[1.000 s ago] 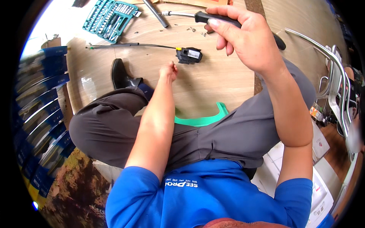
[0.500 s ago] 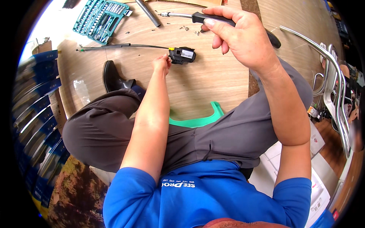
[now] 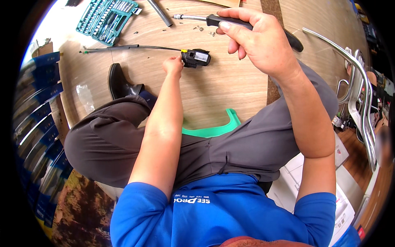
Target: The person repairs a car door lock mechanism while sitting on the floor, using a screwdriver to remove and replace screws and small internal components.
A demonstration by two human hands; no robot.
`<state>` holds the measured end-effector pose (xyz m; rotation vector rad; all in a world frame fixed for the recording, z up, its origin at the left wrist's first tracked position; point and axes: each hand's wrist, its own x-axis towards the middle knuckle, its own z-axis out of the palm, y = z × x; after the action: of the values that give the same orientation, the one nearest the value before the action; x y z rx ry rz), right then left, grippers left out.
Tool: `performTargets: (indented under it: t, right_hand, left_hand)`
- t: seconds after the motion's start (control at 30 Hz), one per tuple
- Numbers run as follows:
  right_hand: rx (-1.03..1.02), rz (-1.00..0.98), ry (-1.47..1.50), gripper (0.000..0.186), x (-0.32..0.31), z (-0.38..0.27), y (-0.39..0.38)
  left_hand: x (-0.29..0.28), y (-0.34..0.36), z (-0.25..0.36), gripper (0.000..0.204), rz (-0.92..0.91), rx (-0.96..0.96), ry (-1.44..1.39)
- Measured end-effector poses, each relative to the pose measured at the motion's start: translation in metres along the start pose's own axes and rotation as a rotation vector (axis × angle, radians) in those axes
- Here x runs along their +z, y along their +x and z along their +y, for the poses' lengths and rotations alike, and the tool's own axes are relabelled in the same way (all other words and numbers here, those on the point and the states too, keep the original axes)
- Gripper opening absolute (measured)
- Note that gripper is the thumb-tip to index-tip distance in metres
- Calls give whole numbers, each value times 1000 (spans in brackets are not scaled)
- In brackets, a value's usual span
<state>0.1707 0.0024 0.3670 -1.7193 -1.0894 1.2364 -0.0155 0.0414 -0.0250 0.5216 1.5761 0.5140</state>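
Note:
My right hand [image 3: 267, 45] is raised at the upper right, closed around the black handle of a screwdriver [image 3: 228, 21]. Its shiny metal shaft points left, and the thicker tip hangs over the floor, apart from other things. Lower and to the left, my left hand [image 3: 173, 66] pinches the near left edge of a black latch unit [image 3: 196, 58] with a pale label and a yellow fitting. From that fitting a thin black cable [image 3: 152, 47] runs left to a small green end. The fingertips on the unit are partly hidden.
An open teal socket set [image 3: 108, 20] lies at the far left beside a grey tube [image 3: 159, 12]. Several small screws [image 3: 200, 29] are scattered nearby. A green curved piece [image 3: 212, 131] lies between my legs. Bent metal tubes [image 3: 364, 82] stand at the right, blue packages [image 3: 39, 123] at the left.
The whole view has shifted slightly, with the floor things a little further left and up. Both hands keep their holds. Less of a dark point shows at the screwdriver's tip.

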Motion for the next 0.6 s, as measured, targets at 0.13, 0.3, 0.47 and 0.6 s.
performTargets:
  t: [0.13, 0.3, 0.47, 0.6]
  right_hand:
    - [-1, 0, -3, 36, -3, 10, 1]
    - [0, -6, 3, 36, 0, 8, 1]
    - [7, -29, -88, 36, 1, 12, 5]
    - [-12, -45, -88, 35, 10, 17, 7]
  left_hand:
    - [20, -10, -3, 18, 207, 216, 464]
    - [17, 0, -6, 17, 253, 239, 517]
    - [14, 17, -16, 17, 200, 163, 313]
    - [13, 17, -23, 18, 213, 174, 311]
